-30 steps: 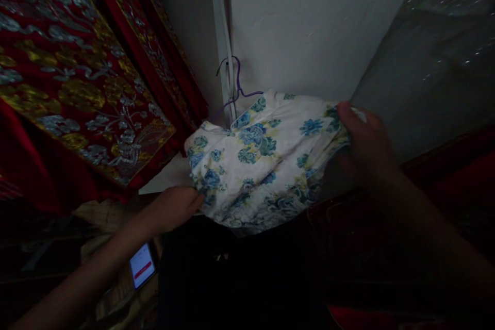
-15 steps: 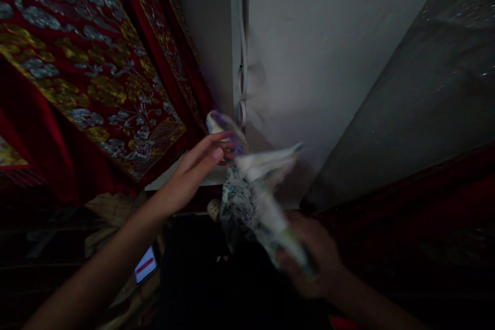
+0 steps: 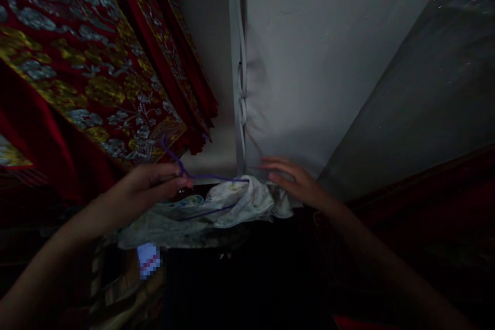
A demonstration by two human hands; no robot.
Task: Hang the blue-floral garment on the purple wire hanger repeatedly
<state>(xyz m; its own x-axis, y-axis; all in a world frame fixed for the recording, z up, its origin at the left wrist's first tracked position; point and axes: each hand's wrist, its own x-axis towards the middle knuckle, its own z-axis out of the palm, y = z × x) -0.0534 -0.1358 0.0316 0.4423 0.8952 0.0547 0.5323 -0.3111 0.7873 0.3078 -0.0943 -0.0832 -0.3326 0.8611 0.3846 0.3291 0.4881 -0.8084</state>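
Observation:
A purple cord (image 3: 211, 177) runs from my left hand (image 3: 164, 183) to a crumpled white cloth (image 3: 255, 201) with a faint blue and yellow pattern. My left thumb and fingers pinch the cord, and its loose end curls up above them. The cloth spreads low across the middle, its left part sagging below my left forearm. At its right upper side is my right hand (image 3: 294, 180), the fingers stretched out and apart, with nothing visibly held. Whether the fingertips touch the cloth is unclear.
Red hangings (image 3: 104, 77) with gold and silver embroidery fill the left. White cables (image 3: 243, 62) run down the pale wall (image 3: 294, 41) in the middle. A grey, glossy sheet (image 3: 421, 93) covers the right. A lit phone screen (image 3: 149, 259), blurred into blocks, lies at lower left.
My right hand has let go of the cloth and moved up. The cloth now lies lower and spread out to the left. My left hand has moved left and down, drawing the purple cord out.

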